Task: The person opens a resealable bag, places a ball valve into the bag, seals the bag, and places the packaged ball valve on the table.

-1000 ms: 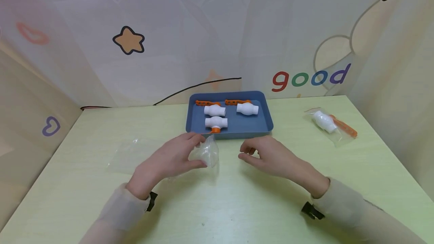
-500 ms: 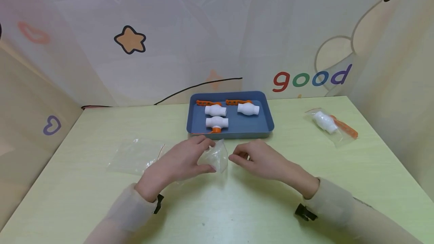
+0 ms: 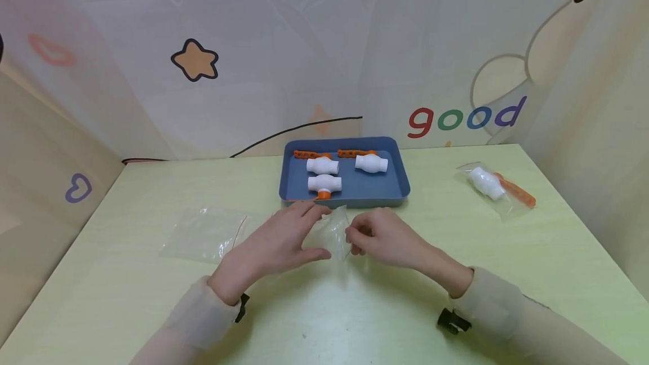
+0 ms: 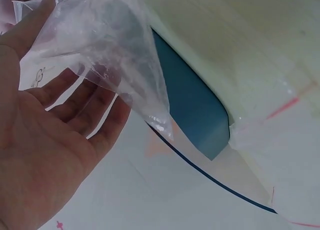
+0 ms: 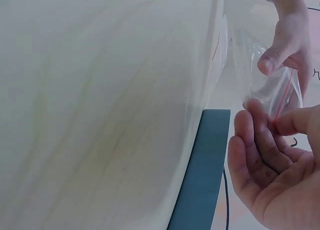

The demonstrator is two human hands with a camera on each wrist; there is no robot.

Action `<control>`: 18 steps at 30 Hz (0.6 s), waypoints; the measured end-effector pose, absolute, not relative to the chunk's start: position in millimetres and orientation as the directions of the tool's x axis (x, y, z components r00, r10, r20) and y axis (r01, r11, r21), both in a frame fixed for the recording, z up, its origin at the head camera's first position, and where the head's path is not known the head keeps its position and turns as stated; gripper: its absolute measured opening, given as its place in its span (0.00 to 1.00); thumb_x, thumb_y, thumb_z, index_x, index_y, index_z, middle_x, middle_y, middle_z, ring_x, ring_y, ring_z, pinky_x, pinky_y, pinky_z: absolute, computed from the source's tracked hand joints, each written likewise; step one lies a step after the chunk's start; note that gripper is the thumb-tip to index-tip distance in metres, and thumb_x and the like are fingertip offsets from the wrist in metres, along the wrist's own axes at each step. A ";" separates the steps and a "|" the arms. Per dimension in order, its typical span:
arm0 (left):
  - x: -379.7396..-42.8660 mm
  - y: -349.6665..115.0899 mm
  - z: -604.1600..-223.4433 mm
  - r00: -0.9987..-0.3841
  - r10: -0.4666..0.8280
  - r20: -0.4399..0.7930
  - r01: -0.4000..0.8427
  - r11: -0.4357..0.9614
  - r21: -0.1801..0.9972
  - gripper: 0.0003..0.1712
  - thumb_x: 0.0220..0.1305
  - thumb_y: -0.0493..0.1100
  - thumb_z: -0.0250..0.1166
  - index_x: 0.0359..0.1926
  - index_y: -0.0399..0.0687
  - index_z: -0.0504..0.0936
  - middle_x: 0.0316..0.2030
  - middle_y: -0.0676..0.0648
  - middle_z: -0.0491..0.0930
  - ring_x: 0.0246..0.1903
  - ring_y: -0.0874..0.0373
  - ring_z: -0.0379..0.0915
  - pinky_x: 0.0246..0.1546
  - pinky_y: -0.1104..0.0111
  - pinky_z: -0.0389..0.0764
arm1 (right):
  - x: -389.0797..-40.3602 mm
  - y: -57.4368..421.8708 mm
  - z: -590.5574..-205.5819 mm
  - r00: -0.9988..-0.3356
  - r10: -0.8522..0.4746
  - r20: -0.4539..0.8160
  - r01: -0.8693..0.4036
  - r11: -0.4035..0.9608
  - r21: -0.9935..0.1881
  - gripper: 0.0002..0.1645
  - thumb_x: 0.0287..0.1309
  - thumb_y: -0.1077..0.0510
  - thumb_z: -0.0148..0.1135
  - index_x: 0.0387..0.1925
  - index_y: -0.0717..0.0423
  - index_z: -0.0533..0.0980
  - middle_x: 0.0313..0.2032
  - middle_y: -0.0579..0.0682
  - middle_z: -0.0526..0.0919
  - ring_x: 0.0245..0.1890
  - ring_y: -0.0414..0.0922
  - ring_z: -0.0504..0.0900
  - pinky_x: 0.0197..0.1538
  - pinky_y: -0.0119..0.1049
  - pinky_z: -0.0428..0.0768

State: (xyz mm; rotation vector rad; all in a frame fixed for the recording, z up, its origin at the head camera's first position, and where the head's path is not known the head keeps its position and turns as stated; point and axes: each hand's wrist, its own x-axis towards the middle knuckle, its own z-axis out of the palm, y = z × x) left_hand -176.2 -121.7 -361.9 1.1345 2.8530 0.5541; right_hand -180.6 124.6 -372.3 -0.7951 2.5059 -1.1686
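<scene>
A clear zip-lock bag (image 3: 336, 232) with a red line stands raised between my hands, in front of the blue tray. My left hand (image 3: 281, 238) holds it from the left, thumb and bent fingers spread at its sides. In the left wrist view the left hand (image 4: 60, 135) has the crinkled plastic bag (image 4: 105, 50) between thumb and fingers. My right hand (image 3: 387, 237) pinches the bag's right edge between thumb and forefinger. The right wrist view shows the right hand (image 5: 280, 165) at that edge, its other fingers curled. No valve is visible inside this bag.
A blue tray (image 3: 372, 203) at the table's back holds three white valves (image 3: 324, 183) with orange handles. More clear bags (image 3: 203, 235) lie flat at left. At right lies a bagged valve (image 3: 487, 182) with an orange handle. A printed curtain (image 3: 284, 72) stands behind.
My left hand has carried the bag rightward. The right hand has moved slightly left and now pinches the bag's edge. The tray and bagged valve stay in place.
</scene>
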 end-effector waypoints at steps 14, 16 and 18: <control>-175.6 -125.0 -366.4 -0.760 0.641 0.109 0.640 0.710 0.293 0.54 0.55 0.54 0.80 0.75 0.40 0.63 0.68 0.40 0.69 0.69 0.43 0.63 0.69 0.50 0.65 | -183.6 130.3 -369.9 -0.866 -0.501 0.002 -0.279 0.479 -0.832 0.16 0.75 0.59 0.55 0.30 0.55 0.83 0.24 0.46 0.84 0.28 0.47 0.83 0.28 0.34 0.74; -175.9 -125.5 -367.0 -0.753 0.645 0.127 0.650 0.702 0.290 0.51 0.56 0.51 0.80 0.74 0.40 0.64 0.65 0.41 0.71 0.67 0.44 0.65 0.69 0.50 0.65 | -183.9 131.0 -370.2 -0.864 -0.503 0.018 -0.295 0.476 -0.829 0.16 0.75 0.59 0.55 0.31 0.55 0.83 0.25 0.47 0.84 0.27 0.48 0.82 0.27 0.33 0.73; -176.2 -125.9 -367.4 -0.745 0.651 0.145 0.661 0.695 0.281 0.49 0.57 0.50 0.80 0.73 0.41 0.66 0.63 0.42 0.73 0.65 0.45 0.67 0.68 0.51 0.66 | -183.8 131.5 -370.6 -0.863 -0.503 0.047 -0.318 0.468 -0.825 0.12 0.74 0.60 0.57 0.34 0.56 0.83 0.26 0.49 0.85 0.27 0.48 0.81 0.28 0.33 0.74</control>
